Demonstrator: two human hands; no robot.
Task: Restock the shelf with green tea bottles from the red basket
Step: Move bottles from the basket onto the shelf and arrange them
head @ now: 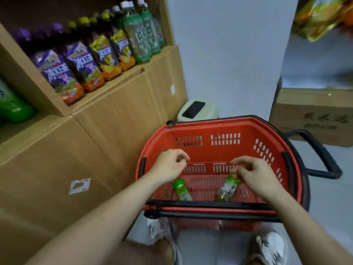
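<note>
— Over the red basket point(219, 131), what are your hands doing?
— My left hand point(168, 165) hovers loosely curled, holding nothing. My right hand point(254, 175) pinches the top of one green tea bottle point(227, 188); another bottle point(182, 190) lies on the basket floor.

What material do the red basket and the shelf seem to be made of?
The red basket looks like moulded plastic: slotted walls, slight gloss. The shelf looks like plain matte brown cardboard, with box seams and folds visible.
</note>
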